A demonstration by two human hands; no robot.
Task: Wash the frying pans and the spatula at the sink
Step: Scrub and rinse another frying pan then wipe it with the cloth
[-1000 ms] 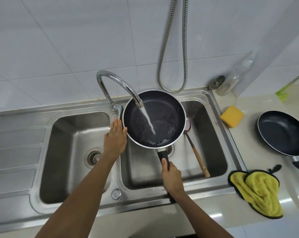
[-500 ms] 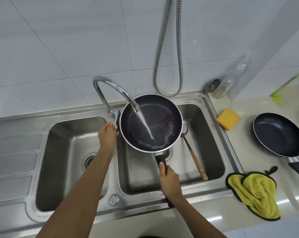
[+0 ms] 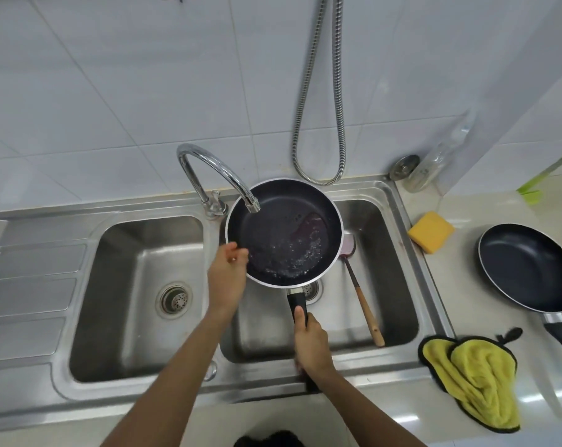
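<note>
A black frying pan (image 3: 286,230) with a silver rim hangs over the right basin, under the tap spout (image 3: 252,206). No water runs; droplets and a reddish stain lie inside the pan. My right hand (image 3: 310,343) grips its black handle. My left hand (image 3: 228,274) touches the pan's left rim, fingers curled at the edge. A spatula (image 3: 361,295) with a wooden handle and a pinkish blade lies in the right basin (image 3: 392,285), right of the pan. A second black frying pan (image 3: 527,266) rests on the counter at the right.
The double steel sink has a left basin (image 3: 134,285) with a drain and a ribbed drainboard (image 3: 28,301). A yellow sponge (image 3: 431,231) and a yellow-green cloth (image 3: 476,379) lie on the counter. A metal hose (image 3: 318,124) hangs on the tiled wall beside a plastic bottle (image 3: 434,166).
The water stream has stopped. My left hand moved from the tap lever to the pan's left rim. The pan has sunk slightly and holds water drops.
</note>
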